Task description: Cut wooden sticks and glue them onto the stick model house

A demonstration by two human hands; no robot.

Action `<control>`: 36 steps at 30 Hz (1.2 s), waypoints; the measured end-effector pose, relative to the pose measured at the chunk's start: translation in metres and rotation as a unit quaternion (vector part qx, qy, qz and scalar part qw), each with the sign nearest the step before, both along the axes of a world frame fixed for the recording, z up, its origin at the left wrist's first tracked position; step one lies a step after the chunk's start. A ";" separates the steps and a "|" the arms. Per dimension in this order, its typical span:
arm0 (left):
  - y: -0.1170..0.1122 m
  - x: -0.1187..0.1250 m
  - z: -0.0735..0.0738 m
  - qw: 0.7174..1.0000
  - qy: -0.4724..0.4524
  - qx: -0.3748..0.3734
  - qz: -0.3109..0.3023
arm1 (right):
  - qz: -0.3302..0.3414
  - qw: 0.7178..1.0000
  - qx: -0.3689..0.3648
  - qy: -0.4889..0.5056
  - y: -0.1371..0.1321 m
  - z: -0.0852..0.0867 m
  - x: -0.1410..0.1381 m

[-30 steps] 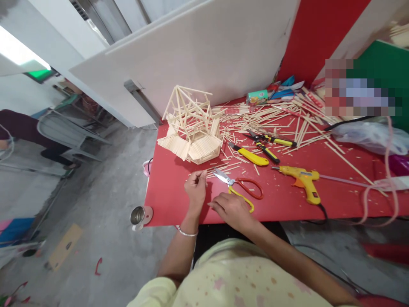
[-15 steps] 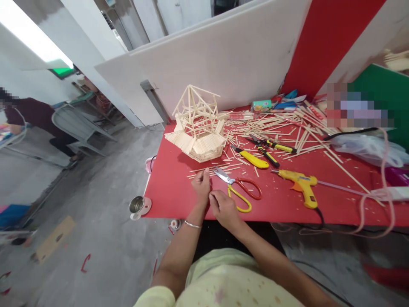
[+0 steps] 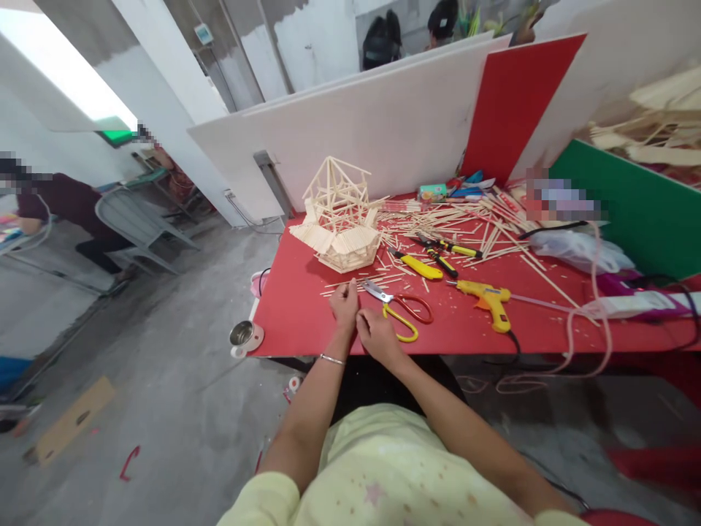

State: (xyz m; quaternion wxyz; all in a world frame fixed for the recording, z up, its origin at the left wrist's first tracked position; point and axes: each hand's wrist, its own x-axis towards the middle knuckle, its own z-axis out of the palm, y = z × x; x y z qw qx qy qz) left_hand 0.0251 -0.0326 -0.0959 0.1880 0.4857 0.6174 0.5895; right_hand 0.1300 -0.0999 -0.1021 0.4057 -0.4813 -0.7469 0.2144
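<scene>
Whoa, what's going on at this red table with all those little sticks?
A person sits at the red table, with the left hand and right hand close together near the front edge. Whether they pinch a stick is too small to tell. Scissors lie beside the right hand. Behind are a little stick house, loose sticks and a yellow glue gun.

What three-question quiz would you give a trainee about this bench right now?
1. Fill in: the stick model stands on a ___ table.
2. True or false: the glue gun lies to the right of the scissors.
3. Which lies nearest the right hand? A stick model, B scissors, C glue gun.
Key: 1 red; 2 true; 3 B.
</scene>
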 end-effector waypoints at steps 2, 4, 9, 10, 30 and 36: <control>0.001 -0.001 -0.001 1.000 0.001 0.001 0.002 | -0.002 1.000 -0.001 -0.003 0.001 -0.001 -0.001; 0.003 -0.002 -0.004 1.000 0.003 0.001 0.004 | -0.003 1.000 -0.003 -0.006 0.002 -0.002 -0.001; 0.005 -0.004 -0.008 1.000 0.003 0.003 0.008 | 0.001 1.000 -0.007 -0.011 0.002 -0.004 -0.001; 0.004 -0.004 -0.007 1.000 0.003 0.004 0.008 | 0.002 1.000 -0.006 -0.012 0.002 -0.004 -0.001; -0.003 -0.003 -0.001 1.000 -0.003 0.014 -0.003 | 0.012 1.000 -0.004 -0.008 0.000 -0.003 0.000; -0.002 -0.003 -0.002 1.000 -0.003 0.016 -0.007 | 0.014 1.000 -0.006 -0.007 0.000 -0.001 0.000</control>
